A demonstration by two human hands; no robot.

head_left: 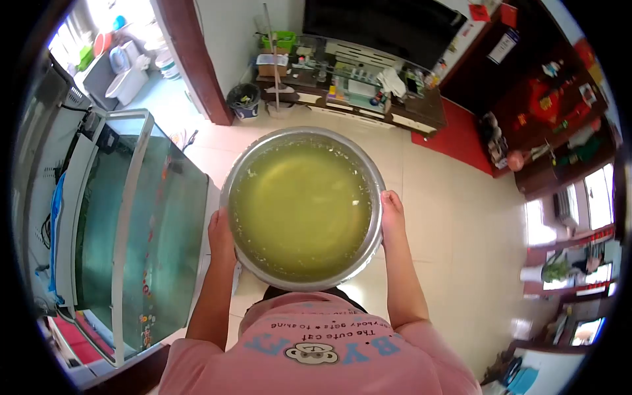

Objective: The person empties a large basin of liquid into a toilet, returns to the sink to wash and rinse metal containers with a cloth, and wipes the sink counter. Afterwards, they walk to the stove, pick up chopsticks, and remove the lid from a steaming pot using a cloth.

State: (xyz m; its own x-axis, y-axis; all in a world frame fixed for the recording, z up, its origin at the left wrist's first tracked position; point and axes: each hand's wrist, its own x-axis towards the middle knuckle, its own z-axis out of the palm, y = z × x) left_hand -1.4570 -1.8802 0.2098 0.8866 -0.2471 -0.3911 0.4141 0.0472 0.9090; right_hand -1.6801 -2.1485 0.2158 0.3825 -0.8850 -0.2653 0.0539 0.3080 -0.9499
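A large round metal basin (304, 286) is held up in front of my chest, carried level between both hands. Murky yellow-green water (299, 204) fills much of it, with small pale bits floating mostly along the edge. My left hand (222, 230) grips the basin's left side, its fingers partly hidden beneath the rim. On the opposite side my right hand (392, 214) is closed on the rim, thumb near the top edge. To the left stands a glass fish tank (174, 224) with a pale frame, apart from the basin.
A black trash bin (244, 102) stands by the doorway at the upper left. Ahead, a long TV cabinet (421, 112) is crowded with small items below a television (385, 26). A red mat (454, 135) lies before the dark door. Pale tiles (461, 217) cover the floor.
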